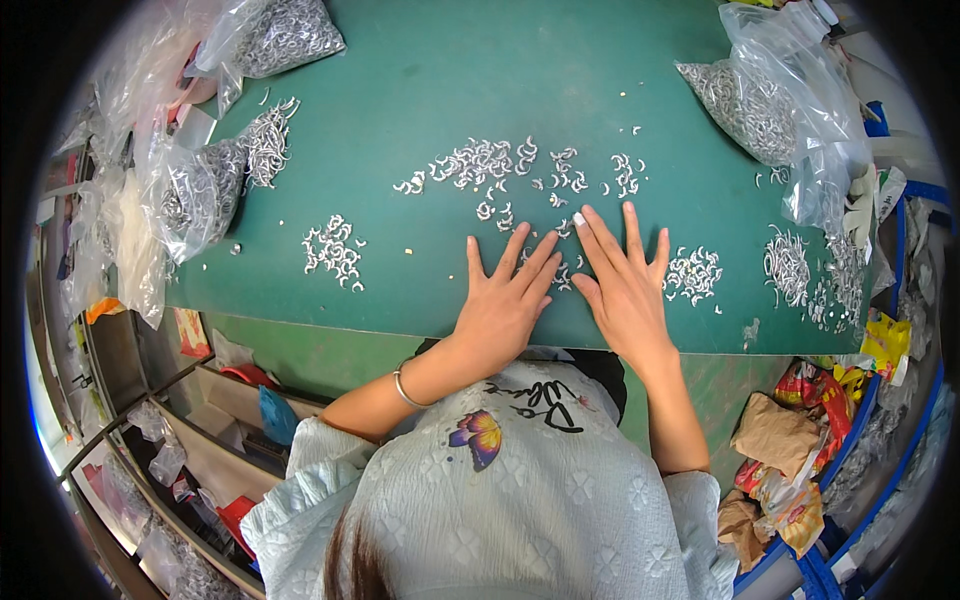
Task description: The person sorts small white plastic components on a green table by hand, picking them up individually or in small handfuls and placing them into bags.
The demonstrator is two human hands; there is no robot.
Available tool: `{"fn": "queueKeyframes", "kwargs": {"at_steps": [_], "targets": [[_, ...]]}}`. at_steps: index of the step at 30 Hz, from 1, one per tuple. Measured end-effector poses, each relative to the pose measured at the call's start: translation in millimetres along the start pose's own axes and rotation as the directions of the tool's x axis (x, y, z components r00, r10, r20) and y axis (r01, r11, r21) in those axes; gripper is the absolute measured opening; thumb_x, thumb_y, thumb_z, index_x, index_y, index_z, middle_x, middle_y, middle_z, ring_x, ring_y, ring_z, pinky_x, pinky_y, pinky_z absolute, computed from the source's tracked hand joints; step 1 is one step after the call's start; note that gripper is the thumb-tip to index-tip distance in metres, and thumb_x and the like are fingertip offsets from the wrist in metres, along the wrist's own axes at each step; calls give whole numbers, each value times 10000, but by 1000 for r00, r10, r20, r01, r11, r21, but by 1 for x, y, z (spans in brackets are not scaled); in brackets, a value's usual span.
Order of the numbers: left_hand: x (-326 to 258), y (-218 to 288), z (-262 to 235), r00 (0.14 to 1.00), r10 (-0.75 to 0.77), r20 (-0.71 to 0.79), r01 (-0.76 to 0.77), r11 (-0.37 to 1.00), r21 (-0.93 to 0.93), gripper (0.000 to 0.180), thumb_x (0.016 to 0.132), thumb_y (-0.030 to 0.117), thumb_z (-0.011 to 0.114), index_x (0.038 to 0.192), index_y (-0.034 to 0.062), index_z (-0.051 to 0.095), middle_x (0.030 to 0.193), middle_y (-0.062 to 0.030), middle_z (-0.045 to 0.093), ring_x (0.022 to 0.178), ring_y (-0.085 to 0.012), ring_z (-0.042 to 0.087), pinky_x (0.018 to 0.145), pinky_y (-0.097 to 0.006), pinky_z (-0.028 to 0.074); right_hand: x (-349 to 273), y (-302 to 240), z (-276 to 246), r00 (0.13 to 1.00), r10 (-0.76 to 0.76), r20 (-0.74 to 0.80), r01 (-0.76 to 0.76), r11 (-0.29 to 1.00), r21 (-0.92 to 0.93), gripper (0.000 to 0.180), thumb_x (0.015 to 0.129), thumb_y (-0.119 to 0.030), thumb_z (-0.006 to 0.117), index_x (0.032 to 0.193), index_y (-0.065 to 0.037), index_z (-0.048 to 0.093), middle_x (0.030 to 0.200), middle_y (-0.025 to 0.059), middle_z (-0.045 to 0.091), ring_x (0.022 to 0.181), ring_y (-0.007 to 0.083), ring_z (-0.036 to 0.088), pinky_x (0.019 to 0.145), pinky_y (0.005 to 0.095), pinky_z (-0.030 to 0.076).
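Note:
My left hand (505, 302) lies palm down near the front of the green table (420, 100), its fingers stretched out. Beside it my right hand (625, 285) rests palm down too, fingers spread, with something white on one fingertip. Small silver crescent-shaped metal pieces (560, 272) lie between the hands, partly hidden by the fingers. Beyond the fingertips spreads a larger heap of the same crescents (480, 163), with little clusters (568, 170) to its right. One pile (335, 250) sits left of my left hand, another (693, 274) just right of my right hand.
Clear plastic bags full of crescents stand at the far left (290, 40), left edge (205, 190) and far right (745, 105). Loose piles lie at left (268, 145) and right (787, 268). Below the table are a shelf unit (215, 420) and crumpled packaging (775, 435).

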State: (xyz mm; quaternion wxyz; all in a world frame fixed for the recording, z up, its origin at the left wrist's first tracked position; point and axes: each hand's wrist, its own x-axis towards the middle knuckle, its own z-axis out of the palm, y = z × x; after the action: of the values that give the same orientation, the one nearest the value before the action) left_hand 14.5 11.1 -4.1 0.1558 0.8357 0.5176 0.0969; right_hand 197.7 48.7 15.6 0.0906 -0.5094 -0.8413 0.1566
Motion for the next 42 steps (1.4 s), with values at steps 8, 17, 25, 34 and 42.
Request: {"fn": "queueKeyframes", "kwargs": {"at_steps": [8,17,25,34,42], "targets": [[-2,-7,-7,996,-72,-55,62,984,-165,456,867,63,580,1313,13,495,1504,-112,325,1409,-361,245,1031,-734,136,-24,12,-5,981,163,-104,-157,986,63,440,897,-201,598,1291,-17,529,1377,61,493,1367,333,336,1098,610,105],[-3,-3,-7,998,-27,-61,22,996,-91,461,841,179,654,1273,54,551,1496,-88,336,1405,-338,250,983,-759,203,-40,16,-9,983,146,-109,-123,973,197,412,885,-128,597,1279,-23,541,1376,101,493,1367,319,347,1122,534,136],[-14,-3,-19,988,-65,-140,25,963,-268,347,836,75,656,1182,78,631,1405,-113,480,1338,-340,393,1046,-633,259,-45,-3,-7,995,83,62,-88,993,78,531,866,-142,605,1362,-27,457,1480,70,377,1407,341,263,1099,623,115],[-52,-3,2,902,206,379,285,375,-882,179,914,97,599,1029,-20,671,1023,-143,687,956,-260,656,877,-355,494,-73,-18,25,998,27,60,-33,994,109,731,787,-251,693,1415,-38,387,1544,135,245,1431,346,209,1087,652,113],[-24,-3,-25,986,-166,-22,97,675,-731,166,850,-42,616,1007,-16,665,904,-113,639,777,-207,628,656,-289,495,-47,-10,8,991,106,78,-101,993,-68,700,805,-276,682,1401,-35,405,1539,77,269,1430,341,197,1083,665,119]]}}
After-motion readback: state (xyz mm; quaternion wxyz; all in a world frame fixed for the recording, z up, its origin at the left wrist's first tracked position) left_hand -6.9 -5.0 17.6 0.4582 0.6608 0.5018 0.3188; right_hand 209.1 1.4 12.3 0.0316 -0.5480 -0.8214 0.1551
